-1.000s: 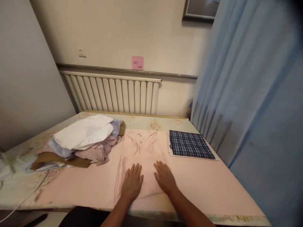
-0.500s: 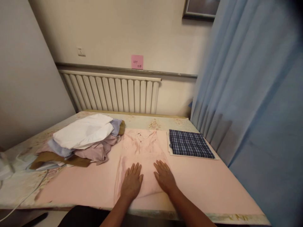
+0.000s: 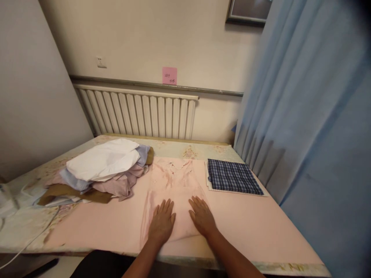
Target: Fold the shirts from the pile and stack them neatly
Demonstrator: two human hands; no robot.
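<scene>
A sheer pale pink garment (image 3: 176, 189) lies spread out in front of me, its neckline with small dark spots pointing away toward the wall. My left hand (image 3: 162, 222) rests flat on its lower left part, fingers stretched forward. On the lower right part lies my right hand (image 3: 202, 217), also flat with its fingers extended. Neither hand grips anything. Beneath the garment is a pink cloth (image 3: 255, 227) of almost the same colour, so some garment edges are hard to make out.
A heap of crumpled clothes (image 3: 101, 162), white on top, sits at the left. To the right lies a folded navy plaid cloth (image 3: 233, 175) on a pale one. A blue curtain (image 3: 290, 96) hangs along the right side. A radiator (image 3: 139, 112) stands behind the table.
The view has shifted very slightly. Both hands stay flat on the pink garment in almost the same place.
</scene>
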